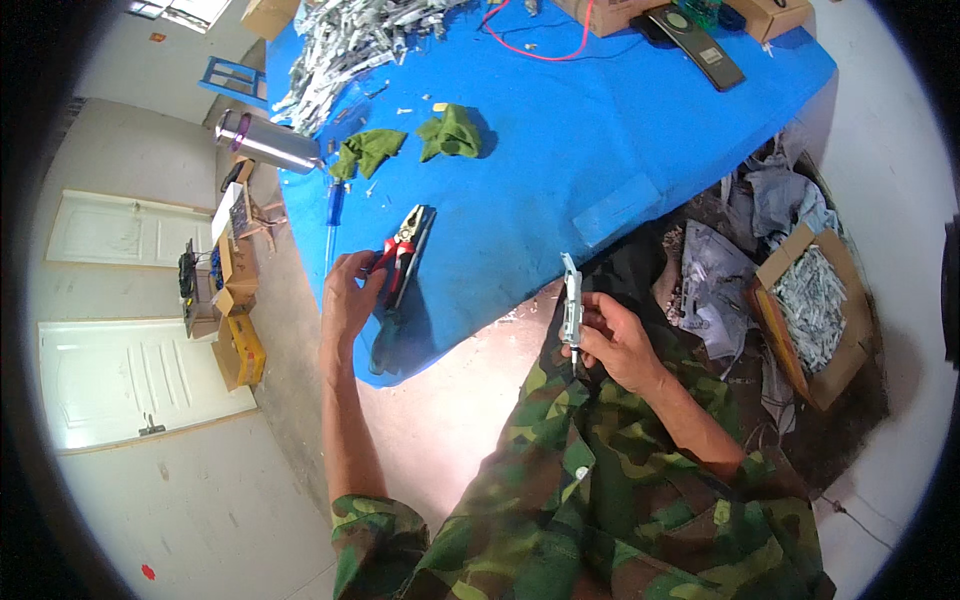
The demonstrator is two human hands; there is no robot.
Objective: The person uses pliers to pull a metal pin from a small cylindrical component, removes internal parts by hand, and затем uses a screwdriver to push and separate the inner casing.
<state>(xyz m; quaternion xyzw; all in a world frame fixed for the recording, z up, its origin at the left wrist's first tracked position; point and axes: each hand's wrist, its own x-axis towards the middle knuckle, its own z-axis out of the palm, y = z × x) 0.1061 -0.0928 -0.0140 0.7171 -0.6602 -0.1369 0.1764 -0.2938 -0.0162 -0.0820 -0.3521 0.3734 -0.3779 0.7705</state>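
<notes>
The left hand (347, 298) rests at the near edge of the blue desk (600, 130), its fingers closed around the red handles of a pair of pliers (405, 252) that lies on the cloth. The right hand (618, 340) is off the desk, over the lap, fingers pinched on a narrow pale metal strip (571, 300) held upright. Two green rags (410, 143) lie farther back, near a heap of similar strips (350, 45).
</notes>
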